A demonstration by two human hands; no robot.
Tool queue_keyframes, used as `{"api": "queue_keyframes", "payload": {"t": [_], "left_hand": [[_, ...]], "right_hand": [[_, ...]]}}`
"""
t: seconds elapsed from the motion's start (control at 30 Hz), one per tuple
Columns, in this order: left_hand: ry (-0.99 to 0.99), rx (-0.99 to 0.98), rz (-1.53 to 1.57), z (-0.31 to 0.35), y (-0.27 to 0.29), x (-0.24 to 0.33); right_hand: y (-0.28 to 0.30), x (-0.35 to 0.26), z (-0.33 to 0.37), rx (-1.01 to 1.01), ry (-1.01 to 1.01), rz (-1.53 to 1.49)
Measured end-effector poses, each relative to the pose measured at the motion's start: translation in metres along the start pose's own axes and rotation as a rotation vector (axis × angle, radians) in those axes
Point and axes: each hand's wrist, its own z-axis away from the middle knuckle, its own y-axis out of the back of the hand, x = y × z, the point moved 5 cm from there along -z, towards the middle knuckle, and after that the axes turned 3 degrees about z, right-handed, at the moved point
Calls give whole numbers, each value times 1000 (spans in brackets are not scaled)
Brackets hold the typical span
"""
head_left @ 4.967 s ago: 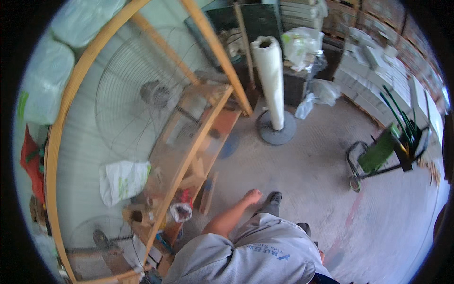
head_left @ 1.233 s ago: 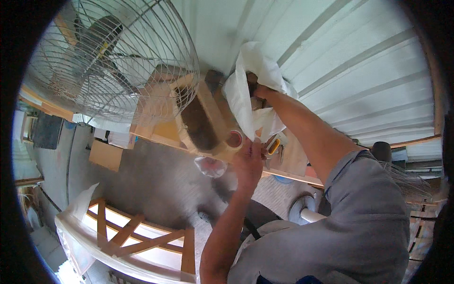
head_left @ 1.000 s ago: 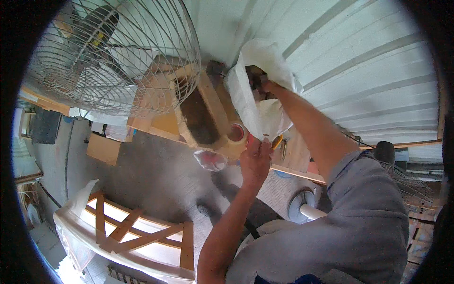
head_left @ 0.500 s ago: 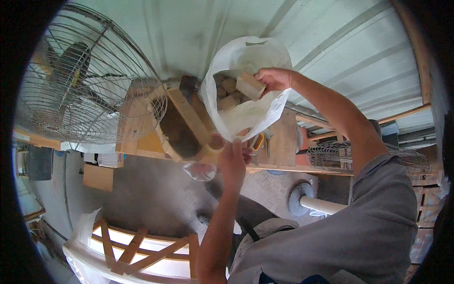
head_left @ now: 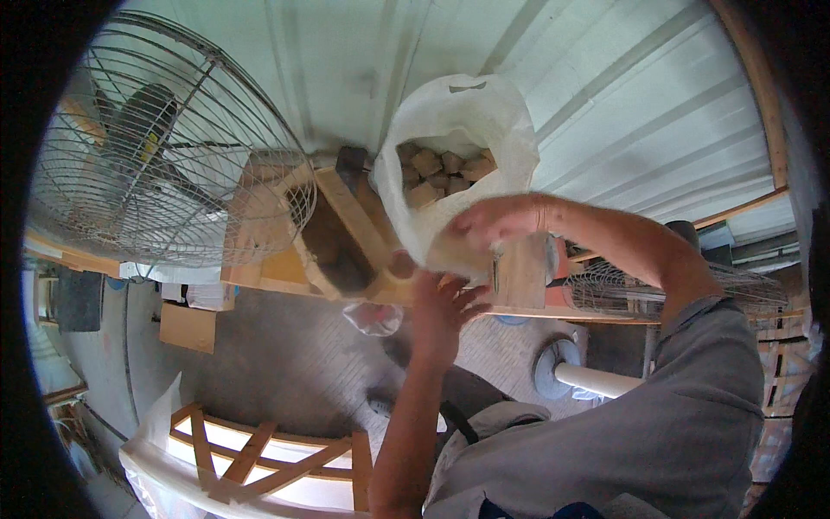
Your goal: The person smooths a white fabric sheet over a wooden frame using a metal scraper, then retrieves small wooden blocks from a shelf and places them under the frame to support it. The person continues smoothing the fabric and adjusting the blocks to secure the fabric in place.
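Observation:
A white plastic bag [head_left: 510, 130] stands on the wooden bench [head_left: 521, 277] against the wall, its mouth wide and several wooden blocks [head_left: 428, 162] inside. My right hand [head_left: 501, 218] is in front of the bag, fingers closed on a pale wooden block [head_left: 458, 257] blurred by motion. Just below that block, my left hand [head_left: 439, 307] is open, its fingers spread toward the right. Part of the block is hidden by my right hand. Left of the bag lies a long wooden box [head_left: 350, 216] with a dark inside.
A large wire-caged fan [head_left: 156, 147] fills the upper left. Another wire cage [head_left: 674, 281] lies at the right. Below the bench are a clear plastic bag [head_left: 374, 318], a cardboard box [head_left: 188, 327] and a round stand with a white post [head_left: 558, 368]. A wooden frame [head_left: 259, 454] is at lower left.
My right hand has brought the wooden block down out of the bag's mouth toward my left hand. My left hand has let go of the bag's rim and spread its fingers.

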Motion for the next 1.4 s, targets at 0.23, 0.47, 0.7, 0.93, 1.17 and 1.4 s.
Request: {"api": "queue_keyframes", "payload": {"t": [0.23, 0.47, 0.7, 0.93, 1.17, 1.4], "left_hand": [[211, 85, 159, 20, 36, -33], [237, -10, 157, 28, 57, -50], [239, 50, 150, 32, 66, -53], [284, 47, 144, 39, 81, -49], [191, 93, 156, 44, 90, -44], [157, 145, 197, 49, 102, -40]], "right_hand": [[-27, -23, -7, 53, 220, 662], [158, 21, -73, 312, -271, 1574], [203, 114, -109, 626, -434, 1605], [217, 152, -86, 1888, -80, 1084], [226, 114, -110, 993, -232, 910], [219, 115, -150, 776, -86, 127]]}}
